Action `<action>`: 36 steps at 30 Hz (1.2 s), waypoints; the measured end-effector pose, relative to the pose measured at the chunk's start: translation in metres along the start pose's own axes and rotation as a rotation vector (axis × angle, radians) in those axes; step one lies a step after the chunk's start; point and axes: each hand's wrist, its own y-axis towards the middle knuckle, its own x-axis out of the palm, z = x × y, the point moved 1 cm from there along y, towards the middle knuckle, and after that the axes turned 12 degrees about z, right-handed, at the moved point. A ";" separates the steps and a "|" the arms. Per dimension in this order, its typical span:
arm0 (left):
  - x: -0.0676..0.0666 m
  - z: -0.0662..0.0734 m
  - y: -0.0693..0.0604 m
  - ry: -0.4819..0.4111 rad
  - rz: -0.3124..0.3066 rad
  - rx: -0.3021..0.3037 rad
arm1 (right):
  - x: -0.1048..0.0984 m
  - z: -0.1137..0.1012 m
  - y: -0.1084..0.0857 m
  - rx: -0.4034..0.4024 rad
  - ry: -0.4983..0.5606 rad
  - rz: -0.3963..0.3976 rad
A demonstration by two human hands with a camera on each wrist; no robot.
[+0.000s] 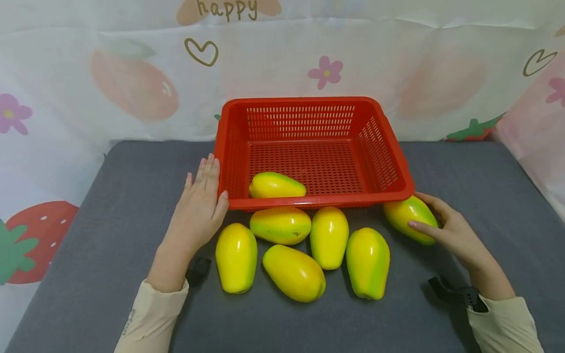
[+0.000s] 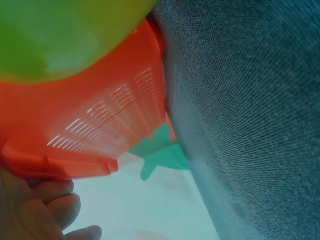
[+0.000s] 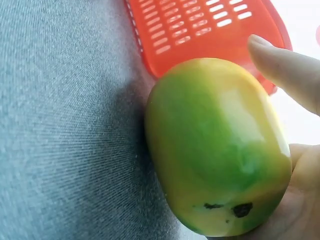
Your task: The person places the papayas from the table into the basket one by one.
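Red is blazing across the basket (image 1: pixel 318 200), its walls showing rows of slots. Yellow is gleaming on the fruits (image 1: pixel 293 273), green streaking through, and the rightmost fruit (image 3: pixel 215 150) is flashing dark blotches. Grey is covering the bench (image 1: pixel 309 328). The white backdrop (image 1: pixel 265 59) is sporting pink flowers (image 1: pixel 325 73) with yellow centres and a red strawberry (image 1: pixel 53 235) with white dots; the sleeves (image 1: pixel 152 314) are showing beige.

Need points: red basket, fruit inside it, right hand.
Red basket (image 1: pixel 325 200): head view, middle of the near rim.
Fruit inside it (image 1: pixel 278 185): head view, middle of its visible side.
Right hand (image 1: pixel 458 234): head view, back of the hand.
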 end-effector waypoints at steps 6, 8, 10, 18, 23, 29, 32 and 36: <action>0.000 0.000 -0.001 0.000 -0.012 -0.006 | 0.001 0.002 0.000 0.002 -0.025 -0.007; 0.000 0.000 -0.001 0.002 -0.015 -0.008 | 0.001 0.003 0.001 0.010 -0.039 -0.007; 0.000 0.000 -0.001 0.003 -0.015 -0.007 | 0.000 0.003 0.001 0.019 -0.049 -0.007; 0.000 0.000 0.000 -0.003 -0.009 -0.001 | 0.000 0.003 0.000 0.041 -0.060 0.005; 0.001 0.000 0.000 0.000 -0.011 -0.001 | -0.001 0.004 0.000 0.046 -0.056 0.015; 0.001 -0.001 0.000 0.004 -0.011 -0.004 | -0.002 0.004 0.000 0.053 -0.052 0.021; 0.001 0.000 0.000 0.005 -0.011 -0.006 | -0.003 0.004 0.000 0.056 -0.063 0.030; 0.001 0.000 0.000 0.003 -0.009 -0.006 | -0.004 0.004 0.000 0.061 -0.074 0.047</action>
